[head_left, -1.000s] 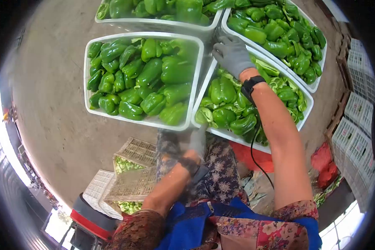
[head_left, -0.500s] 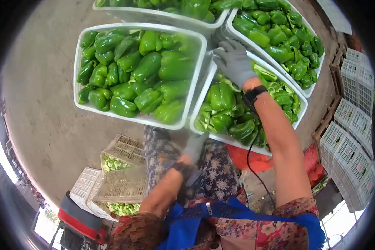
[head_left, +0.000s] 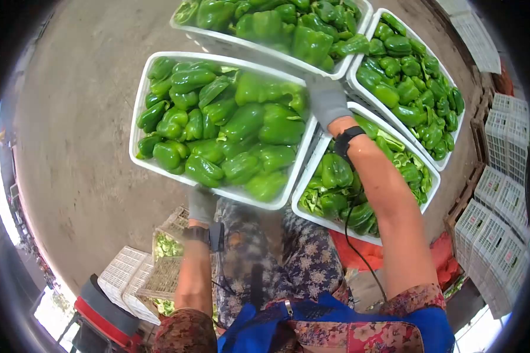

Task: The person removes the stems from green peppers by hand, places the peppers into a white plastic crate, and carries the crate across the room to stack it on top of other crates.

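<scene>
A white plastic crate [head_left: 136, 117] full of green bell peppers [head_left: 209, 120] stands in front of me at the left. My left hand [head_left: 202, 204], in a grey glove, grips its near rim from below, with the fingertips hidden by the crate. At its far right corner my gloved right hand [head_left: 325, 99] is closed over the rim, and part of the fingers is hidden. Beneath my right forearm is a second white crate [head_left: 300, 191] of bell peppers, several of them looking broken or cut. A dark cord [head_left: 359, 250] hangs beside that forearm.
More pepper crates stand at the far side [head_left: 229, 38] and far right [head_left: 459, 126]. Stacked pale baskets [head_left: 492, 226] line the right edge. Near my left arm are a tipped basket [head_left: 162, 279] with green scraps and a red-and-grey seat [head_left: 109, 315]. Red cloth [head_left: 441, 259] lies at the right.
My left hand has gone left from the gap between the two near crates to the left crate's near rim. My right hand has shifted off the right crate's corner onto the left crate's rim.
</scene>
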Action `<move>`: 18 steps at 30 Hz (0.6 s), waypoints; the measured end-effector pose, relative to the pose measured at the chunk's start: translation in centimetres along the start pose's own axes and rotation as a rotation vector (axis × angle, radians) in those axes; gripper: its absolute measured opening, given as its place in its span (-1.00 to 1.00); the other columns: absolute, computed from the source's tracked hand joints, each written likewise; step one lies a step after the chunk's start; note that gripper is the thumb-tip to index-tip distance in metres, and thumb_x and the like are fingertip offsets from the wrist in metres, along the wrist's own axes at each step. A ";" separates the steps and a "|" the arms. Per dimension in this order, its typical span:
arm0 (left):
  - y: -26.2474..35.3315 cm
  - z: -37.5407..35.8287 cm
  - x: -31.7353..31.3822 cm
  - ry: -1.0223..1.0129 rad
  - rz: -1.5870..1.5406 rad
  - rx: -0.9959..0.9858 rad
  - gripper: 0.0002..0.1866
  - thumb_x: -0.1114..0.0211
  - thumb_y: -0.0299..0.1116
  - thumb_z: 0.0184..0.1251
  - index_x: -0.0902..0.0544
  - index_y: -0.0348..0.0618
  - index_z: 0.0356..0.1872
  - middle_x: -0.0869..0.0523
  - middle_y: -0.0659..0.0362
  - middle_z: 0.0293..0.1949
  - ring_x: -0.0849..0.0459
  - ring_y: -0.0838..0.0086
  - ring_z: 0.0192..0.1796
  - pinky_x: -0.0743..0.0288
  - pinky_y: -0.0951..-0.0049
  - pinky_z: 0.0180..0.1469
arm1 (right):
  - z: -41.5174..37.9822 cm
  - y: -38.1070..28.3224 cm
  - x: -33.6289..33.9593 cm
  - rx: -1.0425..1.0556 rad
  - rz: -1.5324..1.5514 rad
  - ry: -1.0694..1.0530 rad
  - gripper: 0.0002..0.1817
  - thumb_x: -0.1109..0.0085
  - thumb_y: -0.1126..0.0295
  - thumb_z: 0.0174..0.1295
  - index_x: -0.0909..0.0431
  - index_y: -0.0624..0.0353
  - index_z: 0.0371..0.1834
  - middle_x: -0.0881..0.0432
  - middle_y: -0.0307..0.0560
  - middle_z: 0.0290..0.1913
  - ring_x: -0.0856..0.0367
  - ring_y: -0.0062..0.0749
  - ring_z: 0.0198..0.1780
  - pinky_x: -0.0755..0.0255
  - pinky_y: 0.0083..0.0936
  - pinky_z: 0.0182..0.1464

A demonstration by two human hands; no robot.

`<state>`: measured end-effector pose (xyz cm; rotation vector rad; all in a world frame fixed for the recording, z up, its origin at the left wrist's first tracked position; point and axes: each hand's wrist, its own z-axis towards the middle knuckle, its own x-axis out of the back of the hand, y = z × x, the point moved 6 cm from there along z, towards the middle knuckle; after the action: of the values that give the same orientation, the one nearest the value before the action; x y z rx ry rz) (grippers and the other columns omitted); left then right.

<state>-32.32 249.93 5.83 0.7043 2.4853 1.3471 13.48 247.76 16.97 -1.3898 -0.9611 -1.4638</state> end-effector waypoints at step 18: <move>4.2 -2.0 -3.4 0.150 -0.615 0.271 -0.71 -0.04 -0.32 0.47 -0.59 -0.22 0.06 -0.65 0.07 -0.01 -0.62 0.30 0.01 -0.59 0.20 0.06 | -4.2 1.2 1.0 0.032 0.053 0.101 -0.86 -0.24 0.35 0.12 -0.56 0.06 -0.28 -0.64 -0.03 -0.30 -0.60 -0.05 -0.13 -0.40 -0.09 -0.04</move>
<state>-28.95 248.62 10.33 -0.1382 2.6973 0.8701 13.25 243.36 17.61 -1.2962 -0.8739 -1.4591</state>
